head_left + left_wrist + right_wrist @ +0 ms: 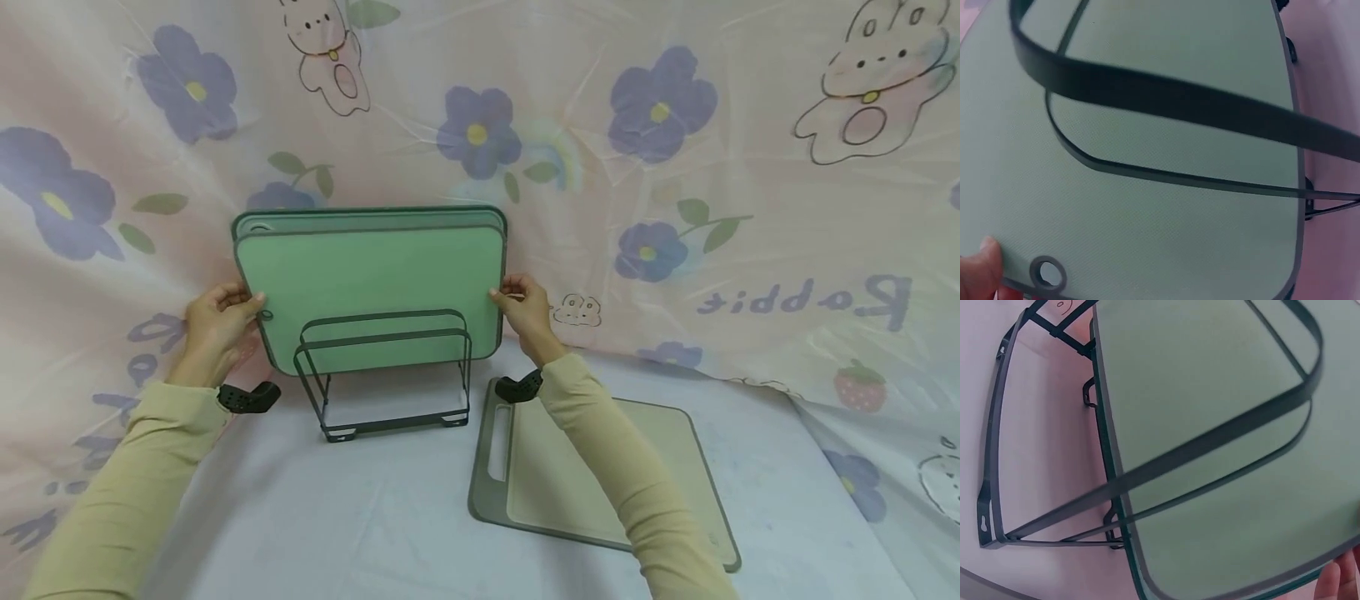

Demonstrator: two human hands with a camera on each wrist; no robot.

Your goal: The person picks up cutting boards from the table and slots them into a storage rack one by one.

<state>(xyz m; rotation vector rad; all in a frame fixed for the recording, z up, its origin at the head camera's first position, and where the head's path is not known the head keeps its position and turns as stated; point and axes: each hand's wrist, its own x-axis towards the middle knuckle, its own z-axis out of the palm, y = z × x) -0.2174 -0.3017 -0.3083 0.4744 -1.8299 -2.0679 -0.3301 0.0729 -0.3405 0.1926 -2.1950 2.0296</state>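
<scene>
My left hand (212, 329) pinches the left edge of a light green cutting board (375, 275), thumb on its face beside a small ringed hole. On the opposite edge my right hand (527, 315) holds the board, thumb in front and fingers behind. The board stands upright behind the front hoops of a black wire rack (382, 338). Directly behind it is a second green board (375, 219) with a darker rim, its top edge showing slightly higher. In the right wrist view only some fingers (1329, 581) show at the edge. Most of the rear board is hidden.
A beige cutting board (570, 467) with a grey rim and handle slot lies flat on the white tabletop (360, 517), partly under my right forearm. A patterned cloth (570, 75) hangs behind the rack. Each wrist carries a black device (251, 398).
</scene>
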